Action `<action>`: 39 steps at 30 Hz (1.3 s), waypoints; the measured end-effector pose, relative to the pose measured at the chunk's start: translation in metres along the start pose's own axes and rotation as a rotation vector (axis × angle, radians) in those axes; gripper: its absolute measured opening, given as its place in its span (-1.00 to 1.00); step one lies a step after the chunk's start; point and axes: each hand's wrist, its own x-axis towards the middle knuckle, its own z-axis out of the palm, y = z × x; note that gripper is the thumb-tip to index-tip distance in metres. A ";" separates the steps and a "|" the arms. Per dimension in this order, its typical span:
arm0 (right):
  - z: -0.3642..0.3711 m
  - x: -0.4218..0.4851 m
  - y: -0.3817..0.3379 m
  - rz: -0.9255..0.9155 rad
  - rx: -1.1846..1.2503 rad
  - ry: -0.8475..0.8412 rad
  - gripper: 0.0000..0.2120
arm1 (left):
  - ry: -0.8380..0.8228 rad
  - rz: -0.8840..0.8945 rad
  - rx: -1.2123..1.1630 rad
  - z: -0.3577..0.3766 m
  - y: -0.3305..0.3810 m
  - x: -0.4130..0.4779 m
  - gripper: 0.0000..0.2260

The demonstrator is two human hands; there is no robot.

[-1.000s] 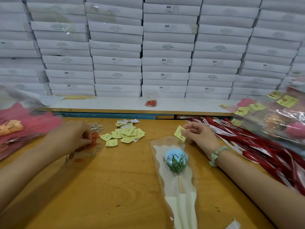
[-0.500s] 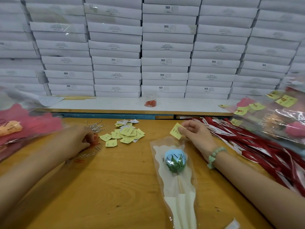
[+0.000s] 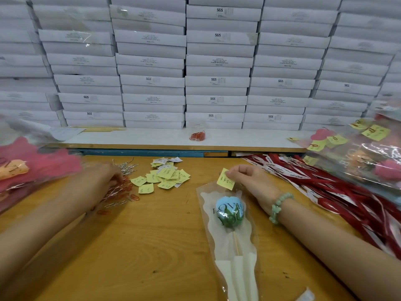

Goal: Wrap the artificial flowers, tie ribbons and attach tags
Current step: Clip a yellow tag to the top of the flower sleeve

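Note:
A blue artificial flower (image 3: 229, 210) on a stick lies in a clear sleeve printed "LOVE YOU" on the wooden table (image 3: 152, 246). My right hand (image 3: 249, 181) pinches a yellow paper tag (image 3: 225, 179) at the top edge of that sleeve. Off to the left, my left hand (image 3: 102, 181) reaches with curled fingers into a pile of red paper clips and silver twist ties (image 3: 121, 187); whether it holds one is hidden. A heap of loose yellow tags (image 3: 165, 175) lies between the hands.
Red ribbons (image 3: 325, 192) spread along the right side beneath wrapped, tagged flowers (image 3: 368, 157). Pink and orange wrapped flowers (image 3: 23, 168) lie at far left. A small bag of red clips (image 3: 197, 135) sits on the white ledge below stacked white boxes (image 3: 217, 61).
My right hand has lifted the yellow tag slightly and tilted it over the sleeve's top edge. My left hand has stayed at the clip pile, fingers working in it.

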 end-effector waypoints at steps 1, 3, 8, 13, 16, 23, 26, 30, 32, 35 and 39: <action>0.001 0.000 0.001 -0.005 -0.025 -0.002 -0.89 | 0.006 0.011 -0.050 -0.001 0.000 0.000 -0.89; 0.003 0.000 0.002 -0.017 -0.069 -0.016 -0.91 | 0.017 0.016 -0.104 -0.003 0.001 0.000 -0.83; 0.006 -0.001 0.004 -0.036 -0.136 -0.006 -0.92 | 0.031 0.009 -0.090 -0.005 0.002 -0.001 -0.80; 0.007 -0.001 0.006 -0.051 -0.177 -0.006 -0.91 | 0.038 -0.031 0.090 -0.005 0.006 -0.004 -0.83; 0.006 0.000 0.006 -0.056 -0.204 -0.009 -0.92 | 0.027 -0.041 0.115 -0.007 0.009 -0.006 -0.85; 0.006 0.000 0.008 -0.063 -0.225 -0.014 -0.92 | 0.048 -0.050 0.094 -0.006 0.007 -0.005 -0.82; 0.006 0.000 0.008 -0.069 -0.237 -0.026 -0.92 | 0.039 -0.050 0.085 -0.008 0.006 -0.002 -0.88; 0.006 0.001 0.008 -0.074 -0.245 -0.033 -0.91 | 0.033 -0.054 0.098 -0.012 0.006 -0.004 -0.86; 0.006 0.001 0.009 -0.077 -0.240 -0.036 -0.91 | 0.024 -0.046 0.132 -0.014 0.007 -0.006 -0.79; 0.006 0.000 0.009 -0.081 -0.233 -0.040 -0.91 | 0.018 -0.057 0.164 -0.018 0.010 -0.008 -0.79; 0.005 0.000 0.009 -0.081 -0.244 -0.043 -0.91 | -0.034 -0.086 0.202 -0.018 0.012 -0.007 -0.80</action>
